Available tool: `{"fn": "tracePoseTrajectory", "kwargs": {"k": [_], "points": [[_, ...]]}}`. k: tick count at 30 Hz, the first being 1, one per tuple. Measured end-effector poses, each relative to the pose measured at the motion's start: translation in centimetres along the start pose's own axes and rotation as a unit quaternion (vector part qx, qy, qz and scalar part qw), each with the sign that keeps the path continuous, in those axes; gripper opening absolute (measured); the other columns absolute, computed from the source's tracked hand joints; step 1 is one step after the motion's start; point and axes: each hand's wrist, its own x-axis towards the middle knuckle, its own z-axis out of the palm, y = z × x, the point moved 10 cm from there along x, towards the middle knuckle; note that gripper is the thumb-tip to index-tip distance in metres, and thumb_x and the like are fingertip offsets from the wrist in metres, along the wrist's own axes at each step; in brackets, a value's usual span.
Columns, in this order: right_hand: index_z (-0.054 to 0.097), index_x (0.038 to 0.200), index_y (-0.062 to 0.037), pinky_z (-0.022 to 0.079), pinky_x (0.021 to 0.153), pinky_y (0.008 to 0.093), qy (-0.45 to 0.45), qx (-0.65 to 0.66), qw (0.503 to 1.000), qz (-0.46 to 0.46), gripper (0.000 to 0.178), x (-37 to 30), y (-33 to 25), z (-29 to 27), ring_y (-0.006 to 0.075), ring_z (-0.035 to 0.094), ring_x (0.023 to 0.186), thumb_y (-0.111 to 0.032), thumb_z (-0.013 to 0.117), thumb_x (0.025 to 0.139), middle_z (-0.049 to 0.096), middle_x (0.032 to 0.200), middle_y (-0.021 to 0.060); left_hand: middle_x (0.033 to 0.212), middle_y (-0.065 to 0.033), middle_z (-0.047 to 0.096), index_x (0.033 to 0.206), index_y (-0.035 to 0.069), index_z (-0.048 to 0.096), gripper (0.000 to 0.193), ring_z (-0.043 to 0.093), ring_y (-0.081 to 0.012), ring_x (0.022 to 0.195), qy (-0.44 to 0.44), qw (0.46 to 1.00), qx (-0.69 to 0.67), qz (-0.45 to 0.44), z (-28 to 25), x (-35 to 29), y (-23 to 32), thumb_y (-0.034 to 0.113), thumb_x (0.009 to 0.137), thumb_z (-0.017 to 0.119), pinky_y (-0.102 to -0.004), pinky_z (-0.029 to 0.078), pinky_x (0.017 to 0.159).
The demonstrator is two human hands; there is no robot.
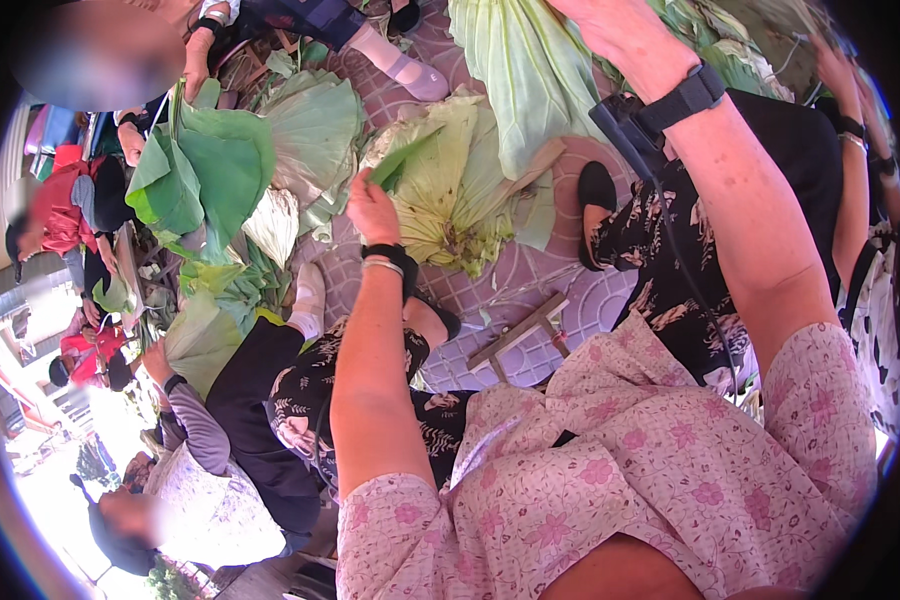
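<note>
Over paving [510, 300], left hand [372, 210] pinches a green leaf [402, 159] slanting lengthwise forward-right; right hand's [618, 35] grip unclear.

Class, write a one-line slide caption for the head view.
Left hand at a green leaf, right hand at a broad pale leaf, above yellowing leaves on patterned paving.
</note>
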Motion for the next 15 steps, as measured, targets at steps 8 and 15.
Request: {"fn": "tracePoseTrajectory", "kwargs": {"k": [8, 15], "points": [[0.067, 0.083, 0.0, 0.047, 0.057, 0.0284, -0.004, -0.002, 1.0, -0.005, 0.013, -0.3, 0.2, 1.0, 0.0118, 0.058, 0.062, -0.012, 0.066, 0.088, 0.064, 0.074, 0.0024, 0.104, -0.0244, 0.07, 0.118, 0.002, 0.066, 0.031, 0.068, -0.0411, 0.092, 0.165, 0.98, 0.105, 0.029, -9.6, 7.7, -1.5, 0.005, 0.091, 0.051, -0.0461, 0.053, 0.083], [0.068, 0.085, 0.0003, 0.046, 0.058, 0.028, -0.02, 0.001, 1.0, 0.007, 0.013, -0.7, 0.3, 2.3, 0.0112, 0.058, 0.064, -0.012, 0.066, 0.088, 0.063, 0.074, 0.0018, 0.105, -0.0225, 0.068, 0.118, 0.002, 0.065, 0.031, 0.065, -0.0409, 0.096, 0.098, 0.985, 0.144, 0.005, -4.7, -1.3, -3.8, 0.003, 0.089, 0.052, -0.0475, 0.051, 0.087]]}}
